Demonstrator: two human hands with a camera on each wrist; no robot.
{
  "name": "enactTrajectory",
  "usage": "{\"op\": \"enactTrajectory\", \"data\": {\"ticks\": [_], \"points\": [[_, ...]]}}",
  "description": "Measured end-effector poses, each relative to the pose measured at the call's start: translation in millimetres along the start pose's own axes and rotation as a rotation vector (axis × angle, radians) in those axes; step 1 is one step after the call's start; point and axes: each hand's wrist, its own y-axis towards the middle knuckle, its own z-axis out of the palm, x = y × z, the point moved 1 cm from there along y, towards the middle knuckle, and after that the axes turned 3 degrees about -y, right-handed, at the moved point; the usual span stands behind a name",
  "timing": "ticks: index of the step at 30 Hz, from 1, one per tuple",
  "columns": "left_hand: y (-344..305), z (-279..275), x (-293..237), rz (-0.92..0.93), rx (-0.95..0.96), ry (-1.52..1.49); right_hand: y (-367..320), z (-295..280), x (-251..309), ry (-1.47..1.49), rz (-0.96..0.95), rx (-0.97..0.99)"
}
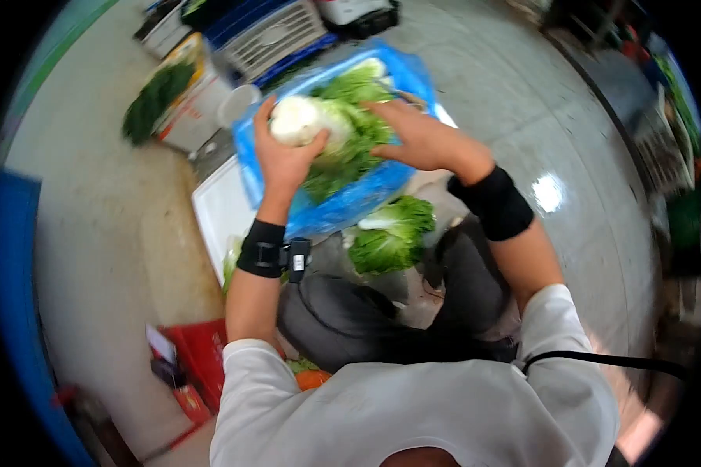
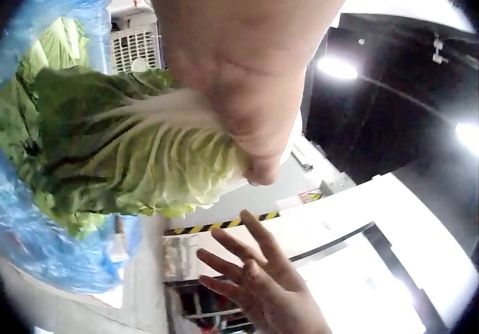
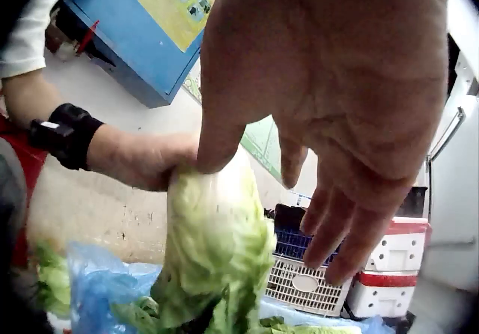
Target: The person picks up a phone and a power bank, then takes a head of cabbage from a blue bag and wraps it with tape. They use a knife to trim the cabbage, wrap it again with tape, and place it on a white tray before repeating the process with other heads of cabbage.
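A cabbage [image 1: 294, 121] with a white base and green leaves is gripped at its base by the left hand [image 1: 282, 159], above a blue plastic bag [image 1: 350, 193] holding more leafy greens. In the left wrist view the cabbage [image 2: 142, 151] lies sideways, its leaves pointing away from the left hand [image 2: 239, 87]. The right hand [image 1: 428, 140] hovers over the bag's right side, fingers spread and holding nothing. In the right wrist view the right hand [image 3: 329, 102] is beside the cabbage [image 3: 213, 237]; whether they touch is unclear.
Another leafy cabbage [image 1: 393, 237] lies between the person's knees and the bag. A white tray [image 1: 220, 204] shows under the bag's left side. Plastic crates [image 1: 276, 39] and a white box with greens [image 1: 191, 117] stand beyond. Red material [image 1: 199, 354] lies at lower left.
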Motion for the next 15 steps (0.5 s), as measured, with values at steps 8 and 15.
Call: {"op": "enactTrajectory", "data": {"ticks": [8, 15], "points": [[11, -52, -97, -0.034, -0.037, -0.769, 10, -46, 33, 0.244, -0.206, -0.43], [-39, -33, -52, -0.27, -0.024, -1.276, 17, -18, 44, 0.777, -0.121, 0.101]]}}
